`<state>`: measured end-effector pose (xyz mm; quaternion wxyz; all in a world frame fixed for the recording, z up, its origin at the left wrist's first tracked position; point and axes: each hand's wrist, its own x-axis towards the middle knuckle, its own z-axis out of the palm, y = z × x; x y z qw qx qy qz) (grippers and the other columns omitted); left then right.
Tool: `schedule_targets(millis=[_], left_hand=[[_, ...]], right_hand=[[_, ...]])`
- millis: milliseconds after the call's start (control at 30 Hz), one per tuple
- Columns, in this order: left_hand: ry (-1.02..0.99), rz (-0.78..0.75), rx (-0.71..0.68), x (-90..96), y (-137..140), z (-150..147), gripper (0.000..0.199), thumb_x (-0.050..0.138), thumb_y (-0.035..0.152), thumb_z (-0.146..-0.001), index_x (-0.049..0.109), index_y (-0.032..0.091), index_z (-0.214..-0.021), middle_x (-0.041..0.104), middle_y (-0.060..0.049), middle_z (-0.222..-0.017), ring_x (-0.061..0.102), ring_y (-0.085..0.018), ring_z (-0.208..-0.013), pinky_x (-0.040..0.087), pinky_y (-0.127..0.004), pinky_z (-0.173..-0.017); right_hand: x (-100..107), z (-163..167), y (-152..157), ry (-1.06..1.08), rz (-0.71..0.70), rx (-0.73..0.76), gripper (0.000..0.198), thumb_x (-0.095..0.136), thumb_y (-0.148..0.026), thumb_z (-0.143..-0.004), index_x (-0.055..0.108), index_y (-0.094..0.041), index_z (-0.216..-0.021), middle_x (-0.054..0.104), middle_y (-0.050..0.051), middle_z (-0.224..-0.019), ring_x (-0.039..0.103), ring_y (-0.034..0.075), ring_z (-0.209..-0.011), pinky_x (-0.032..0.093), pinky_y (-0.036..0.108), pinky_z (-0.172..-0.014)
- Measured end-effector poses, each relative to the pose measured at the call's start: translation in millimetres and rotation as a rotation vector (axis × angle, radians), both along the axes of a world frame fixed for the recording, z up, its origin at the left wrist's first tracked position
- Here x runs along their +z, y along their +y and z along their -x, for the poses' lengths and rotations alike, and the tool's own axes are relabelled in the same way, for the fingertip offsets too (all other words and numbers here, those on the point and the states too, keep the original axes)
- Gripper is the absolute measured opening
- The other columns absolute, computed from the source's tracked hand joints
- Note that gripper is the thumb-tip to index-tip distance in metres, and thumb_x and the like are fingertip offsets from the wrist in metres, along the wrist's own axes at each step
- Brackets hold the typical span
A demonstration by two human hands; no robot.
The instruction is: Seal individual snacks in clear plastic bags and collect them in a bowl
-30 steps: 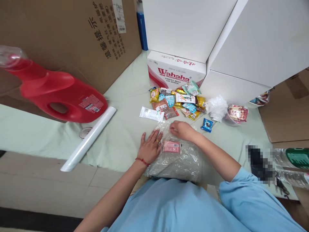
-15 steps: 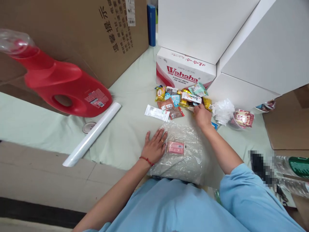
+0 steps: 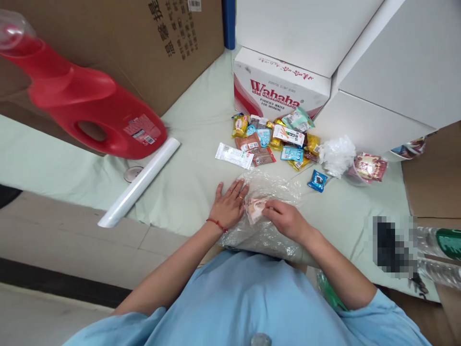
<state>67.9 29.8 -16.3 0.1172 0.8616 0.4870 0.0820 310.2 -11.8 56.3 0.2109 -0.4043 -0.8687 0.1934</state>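
Observation:
My left hand [image 3: 229, 204] lies flat with fingers spread on the left edge of a clear plastic bag [image 3: 266, 235]. With its fingertips, my right hand [image 3: 286, 218] pinches a small pale pink-and-beige snack packet [image 3: 255, 209] just above the bag, close to my left fingers. Whether another packet lies beneath it is hidden. Beyond the hands is a heap of wrapped snacks: a white packet [image 3: 234, 155], brown packets [image 3: 248, 143], a light-blue packet [image 3: 291, 154] and yellow ones [image 3: 311, 143]. A dark-blue packet [image 3: 317, 180] sits apart, nearer my right hand.
A red detergent bottle [image 3: 79, 91] and a white roll [image 3: 140, 182] lie at left, beside a large cardboard box [image 3: 118, 43]. The Wahaba-style printed carton [image 3: 281, 91] stands behind the snacks. Crumpled clear plastic [image 3: 337, 156] and a bowl of red packets [image 3: 369, 168] are at right.
My right hand has come back from the snack heap to the plastic bag with a pale pink-and-beige packet. The bright pink packet seen on the bag is now out of sight. My left hand stays put.

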Motion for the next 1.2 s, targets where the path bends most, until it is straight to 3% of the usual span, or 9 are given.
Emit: schedule_targets(millis=[133,233,300,367,433,633,800,1033,1200], left_hand=[[0.031,0.001,0.002,0.2,-0.7,-0.1,0.058,0.036,0.032,-0.102,0.036,0.023,-0.159,0.028,-0.01,-0.168,0.031,-0.028,-0.155,0.006,-0.063,-0.125],[0.049,-0.002,0.003,0.5,-1.2,-0.3,0.057,0.034,0.032,-0.103,0.036,0.023,-0.16,0.028,-0.009,-0.168,0.031,-0.027,-0.155,0.006,-0.063,-0.125],[0.059,-0.005,0.004,0.6,-1.2,-0.4,0.057,0.033,0.031,-0.103,0.036,0.024,-0.159,0.029,-0.009,-0.168,0.031,-0.027,-0.155,0.007,-0.063,-0.125],[0.065,-0.01,0.001,0.5,-1.2,-0.6,0.057,0.033,0.032,-0.103,0.036,0.025,-0.159,0.029,-0.009,-0.168,0.032,-0.027,-0.155,0.007,-0.063,-0.126],[0.066,-0.017,0.001,-0.1,-1.3,-0.8,0.057,0.034,0.032,-0.103,0.036,0.025,-0.159,0.029,-0.009,-0.168,0.032,-0.027,-0.155,0.007,-0.063,-0.126],[0.006,-0.052,0.006,-1.5,-1.9,-1.3,0.058,0.034,0.032,-0.102,0.037,0.024,-0.159,0.033,-0.011,-0.167,0.035,-0.028,-0.153,0.007,-0.064,-0.126],[-0.038,-0.04,-0.002,0.7,-1.8,-0.8,0.058,0.038,0.03,-0.1,0.039,0.025,-0.158,0.034,-0.012,-0.166,0.036,-0.029,-0.153,0.006,-0.065,-0.125],[-0.084,-0.045,0.025,-0.6,-3.1,-3.1,0.055,0.033,0.039,-0.105,0.039,0.025,-0.158,0.036,-0.011,-0.165,0.037,-0.027,-0.152,0.004,-0.063,-0.126],[-0.09,-0.038,0.027,-2.6,-2.7,-1.7,0.055,0.031,0.04,-0.105,0.039,0.027,-0.158,0.035,-0.01,-0.166,0.036,-0.027,-0.153,0.004,-0.062,-0.126]], right_hand=[[-7.0,-3.3,-7.0,-0.081,0.108,-0.016,0.038,0.06,-0.022,-0.093,0.061,-0.022,-0.132,0.057,0.015,-0.14,0.056,0.028,-0.126,0.051,0.044,-0.102],[-1.1,0.3,-7.2,-0.1,0.09,-0.119,0.063,0.07,-0.029,-0.088,0.049,-0.017,-0.147,0.043,0.021,-0.155,0.041,0.034,-0.142,0.042,0.054,-0.113],[-1.9,7.1,-5.6,-0.173,0.058,-0.044,0.07,0.071,-0.023,-0.086,0.045,-0.018,-0.151,0.038,0.019,-0.161,0.028,0.036,-0.151,0.031,0.06,-0.12],[-6.5,13.4,-2.8,-0.237,0.019,0.069,0.064,0.066,-0.014,-0.088,0.05,-0.024,-0.149,0.042,0.013,-0.16,0.02,0.034,-0.156,0.017,0.065,-0.124],[-11.4,16.0,0.0,-0.263,-0.001,0.097,0.055,0.062,-0.01,-0.09,0.056,-0.027,-0.142,0.054,0.009,-0.151,0.024,0.032,-0.154,0.01,0.066,-0.125],[-14.8,13.9,3.9,-0.177,0.092,-0.138,0.056,0.071,-0.025,-0.089,0.054,-0.014,-0.142,0.058,0.019,-0.136,0.046,0.032,-0.134,0.04,0.052,-0.114],[-18.9,30.5,9.2,-0.311,0.123,-0.153,0.061,0.072,-0.022,-0.085,0.053,-0.015,-0.143,0.059,0.018,-0.134,0.045,0.034,-0.133,0.027,0.057,-0.119],[-11.4,11.6,8.9,-0.28,0.194,-0.21,0.06,0.068,-0.016,-0.079,0.055,-0.018,-0.138,0.061,0.014,-0.125,0.051,0.031,-0.12,0.039,0.047,-0.107],[-14.7,14.4,6.1,-0.327,0.166,-0.261,0.061,0.071,-0.018,-0.081,0.054,-0.02,-0.14,0.06,0.014,-0.13,0.048,0.033,-0.127,0.032,0.054,-0.114]])
